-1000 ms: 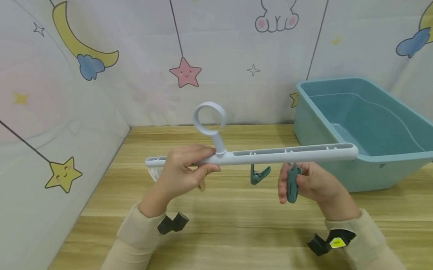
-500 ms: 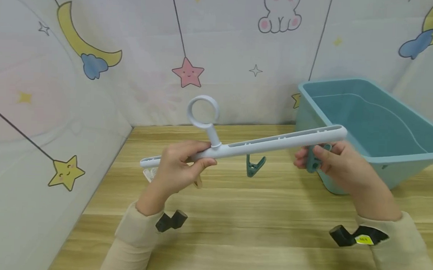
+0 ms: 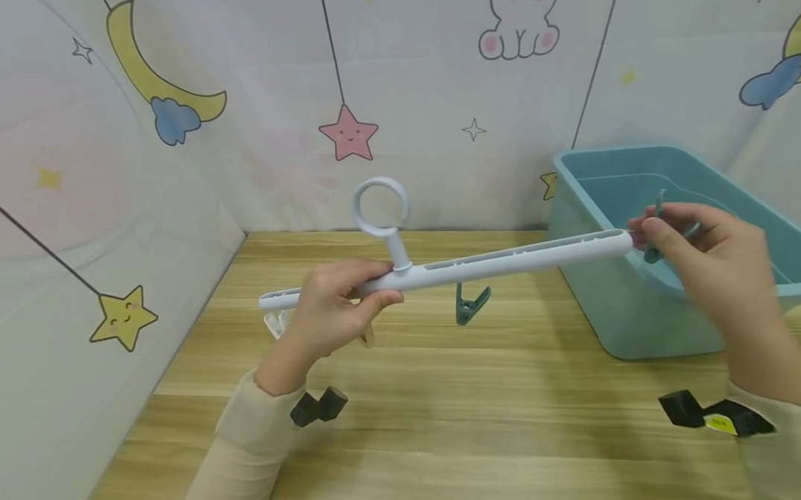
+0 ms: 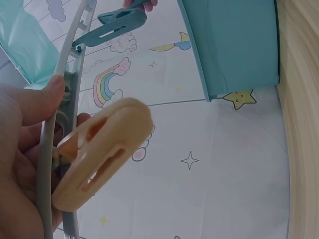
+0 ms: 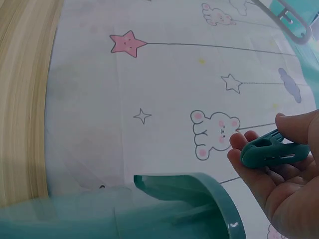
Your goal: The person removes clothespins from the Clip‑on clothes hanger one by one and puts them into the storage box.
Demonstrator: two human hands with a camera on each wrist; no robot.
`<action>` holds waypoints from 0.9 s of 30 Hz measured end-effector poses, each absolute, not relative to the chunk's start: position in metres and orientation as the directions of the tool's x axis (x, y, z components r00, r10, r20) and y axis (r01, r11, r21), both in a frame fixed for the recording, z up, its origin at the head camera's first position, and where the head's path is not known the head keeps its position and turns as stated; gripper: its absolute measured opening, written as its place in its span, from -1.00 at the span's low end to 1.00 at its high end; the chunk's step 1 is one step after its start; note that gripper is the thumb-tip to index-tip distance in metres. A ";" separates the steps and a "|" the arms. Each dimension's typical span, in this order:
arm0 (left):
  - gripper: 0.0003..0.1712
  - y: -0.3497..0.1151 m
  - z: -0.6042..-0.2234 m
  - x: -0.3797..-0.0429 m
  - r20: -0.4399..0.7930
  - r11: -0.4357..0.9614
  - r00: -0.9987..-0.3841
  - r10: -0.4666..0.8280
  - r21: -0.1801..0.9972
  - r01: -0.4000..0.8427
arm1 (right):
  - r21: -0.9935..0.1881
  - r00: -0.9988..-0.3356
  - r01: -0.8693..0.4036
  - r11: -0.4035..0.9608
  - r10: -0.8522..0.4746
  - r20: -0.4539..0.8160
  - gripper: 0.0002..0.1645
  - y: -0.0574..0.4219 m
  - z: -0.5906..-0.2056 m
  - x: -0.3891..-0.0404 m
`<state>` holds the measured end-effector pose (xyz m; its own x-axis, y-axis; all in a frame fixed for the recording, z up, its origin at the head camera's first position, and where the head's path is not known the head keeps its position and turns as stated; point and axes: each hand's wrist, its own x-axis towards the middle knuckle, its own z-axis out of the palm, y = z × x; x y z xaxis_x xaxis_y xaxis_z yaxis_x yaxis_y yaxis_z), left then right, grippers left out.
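My left hand (image 3: 334, 307) grips a pale blue-white clip hanger (image 3: 507, 264) beside its round hook, thumb along the front of the bar. My right hand (image 3: 716, 256) pinches a dark green clip (image 5: 274, 153) just past the hanger's right end. In the right wrist view this clip is apart from the bar. A second green clip (image 3: 468, 305) hangs under the bar's right half. Close to my left fingers hangs a peach clip (image 4: 107, 154). At the left end a whitish clip (image 3: 276, 322) shows, partly hidden by the left hand.
A teal plastic tub (image 3: 613, 308) stands on the wood-grain table (image 3: 446, 431) at the right, behind and below my right hand. A white cloth backdrop (image 3: 421, 79) with printed stars and moons rises at the back and left.
My right hand has moved up and right with the green clip, from below the bar to beyond its end. The hanger's right end has risen; my left hand keeps its grip.
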<state>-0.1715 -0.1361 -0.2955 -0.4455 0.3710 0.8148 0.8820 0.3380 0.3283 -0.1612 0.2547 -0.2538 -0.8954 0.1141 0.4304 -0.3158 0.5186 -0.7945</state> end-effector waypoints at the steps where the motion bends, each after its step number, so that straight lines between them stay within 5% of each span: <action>1: -0.68 -0.136 -0.296 -0.171 0.814 0.340 -0.447 0.370 0.330 0.881 | -0.793 -0.891 -0.319 0.520 0.119 0.437 -0.75 0.257 -0.253 -0.162; 12: -0.68 -0.136 -0.297 -0.172 0.801 0.354 -0.466 0.375 0.341 0.871 | -0.651 -0.925 -0.084 0.754 0.183 0.332 -0.27 0.274 -0.254 -0.169; 27: -0.68 -0.135 -0.298 -0.172 0.797 0.357 -0.471 0.377 0.344 0.868 | -0.531 -0.956 -0.058 0.845 0.107 0.273 -0.26 0.281 -0.265 -0.176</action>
